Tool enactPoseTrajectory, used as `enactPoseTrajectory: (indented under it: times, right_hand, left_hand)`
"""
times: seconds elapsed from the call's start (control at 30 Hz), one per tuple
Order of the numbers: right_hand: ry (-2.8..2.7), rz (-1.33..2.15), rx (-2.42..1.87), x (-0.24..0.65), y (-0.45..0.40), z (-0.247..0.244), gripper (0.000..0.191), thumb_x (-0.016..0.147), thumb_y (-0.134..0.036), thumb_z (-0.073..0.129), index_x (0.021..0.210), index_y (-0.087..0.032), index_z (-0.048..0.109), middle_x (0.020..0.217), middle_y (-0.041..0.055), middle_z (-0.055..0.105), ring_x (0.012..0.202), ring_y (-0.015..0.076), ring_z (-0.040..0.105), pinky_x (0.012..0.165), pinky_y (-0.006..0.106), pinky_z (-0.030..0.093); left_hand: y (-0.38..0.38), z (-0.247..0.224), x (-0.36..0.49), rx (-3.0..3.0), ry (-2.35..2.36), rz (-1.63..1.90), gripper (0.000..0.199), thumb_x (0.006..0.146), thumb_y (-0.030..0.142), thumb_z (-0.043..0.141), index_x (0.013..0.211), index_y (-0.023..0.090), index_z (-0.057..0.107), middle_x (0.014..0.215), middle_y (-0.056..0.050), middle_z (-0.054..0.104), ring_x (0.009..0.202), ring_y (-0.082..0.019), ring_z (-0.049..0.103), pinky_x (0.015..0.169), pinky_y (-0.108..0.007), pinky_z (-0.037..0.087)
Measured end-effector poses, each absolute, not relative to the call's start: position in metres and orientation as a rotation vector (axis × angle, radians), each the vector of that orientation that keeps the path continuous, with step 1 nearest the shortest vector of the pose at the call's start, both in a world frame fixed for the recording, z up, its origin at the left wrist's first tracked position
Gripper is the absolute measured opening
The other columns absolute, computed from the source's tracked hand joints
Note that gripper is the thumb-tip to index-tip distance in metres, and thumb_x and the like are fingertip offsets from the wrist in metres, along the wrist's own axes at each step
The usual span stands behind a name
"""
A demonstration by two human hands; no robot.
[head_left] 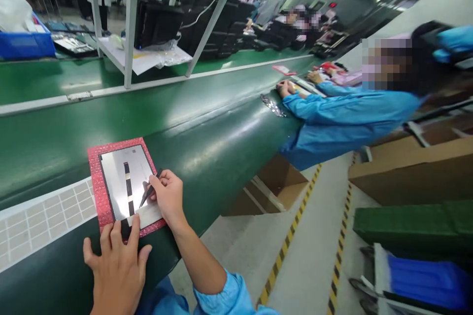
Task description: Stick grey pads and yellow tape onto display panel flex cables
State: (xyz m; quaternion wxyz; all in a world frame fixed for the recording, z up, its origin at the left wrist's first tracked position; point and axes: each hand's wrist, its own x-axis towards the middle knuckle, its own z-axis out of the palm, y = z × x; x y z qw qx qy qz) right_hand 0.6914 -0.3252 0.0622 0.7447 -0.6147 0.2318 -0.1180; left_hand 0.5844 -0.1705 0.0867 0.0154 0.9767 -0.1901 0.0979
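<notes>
Left hand (116,275) on panel (136,177), right grip (168,196), tweezers (148,194)

A green conveyor belt (155,157) ran diagonally across the frame from the lower left toward the upper right, edged at the lower left by a pale gridded strip (44,221). In the lower left, a red-bordered mat (96,192) lay on the belt and carried a silver rectangular panel (118,177). Farther up the belt, right of centre, lay a crumpled piece of foil (272,106), and beyond it a small red card (284,70). A second green belt (48,78) ran along the upper left, with a blue plastic crate (25,44) at the frame's edge. The pale floor (303,265) at lower right bore yellow-and-black hazard tape (286,251).
</notes>
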Motion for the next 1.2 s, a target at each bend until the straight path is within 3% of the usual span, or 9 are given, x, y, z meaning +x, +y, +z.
enactPoseTrajectory:
  times: [0.2,0.47,0.63,0.9,1.2]
  right_hand:
    - [0.497,-0.296,-1.287,0.699,-0.325,0.05,0.043,0.072,-0.051,0.076,0.077,-0.021,0.045,0.062,0.0009,0.063,0.04,0.0129,0.05,0.035,0.022,0.041]
    - [0.498,-0.301,-1.261,0.691,-0.331,0.04,0.062,0.058,-0.057,0.091,0.076,-0.02,0.046,0.062,0.0018,0.062,0.04,0.0124,0.051,0.035,0.021,0.041]
    - [0.507,-0.275,-1.275,0.687,-0.34,0.028,0.068,0.051,-0.059,0.097,0.08,-0.018,0.05,0.065,0.0021,0.065,0.042,0.0151,0.055,0.037,0.023,0.046]
    - [0.563,-0.291,-1.271,0.682,-0.353,0.026,0.073,0.037,-0.048,0.103,0.079,-0.016,0.053,0.064,0.0032,0.065,0.043,0.0136,0.057,0.039,0.02,0.049]
    - [0.608,-0.358,-1.329,0.676,-0.367,0.031,0.067,0.037,-0.042,0.1,0.076,-0.017,0.052,0.062,0.0009,0.063,0.046,0.0158,0.06,0.039,0.02,0.049]
  left_hand:
    - [-0.183,0.084,0.583,3.067,-0.462,0.296,0.053,0.101,0.042,0.062,0.153,0.034,0.054,0.132,-0.018,0.062,0.13,-0.037,0.053,0.116,-0.075,0.023]
    - [-0.191,0.064,0.574,2.908,-0.19,0.276,0.076,0.079,0.069,0.081,0.145,0.036,0.062,0.138,-0.013,0.065,0.135,-0.037,0.055,0.117,-0.074,0.033]
    - [-0.196,0.049,0.569,2.912,-0.133,0.261,0.078,0.081,0.071,0.078,0.146,0.031,0.061,0.143,-0.014,0.064,0.138,-0.038,0.055,0.116,-0.075,0.037]
    - [-0.215,0.044,0.562,2.992,-0.171,0.441,0.085,0.088,0.081,0.062,0.14,0.014,0.065,0.141,-0.02,0.064,0.138,-0.038,0.051,0.113,-0.066,0.043]
    - [-0.238,0.045,0.56,2.998,-0.256,0.439,0.085,0.089,0.082,0.059,0.143,0.016,0.063,0.148,-0.017,0.056,0.146,-0.038,0.036,0.121,-0.064,0.028]
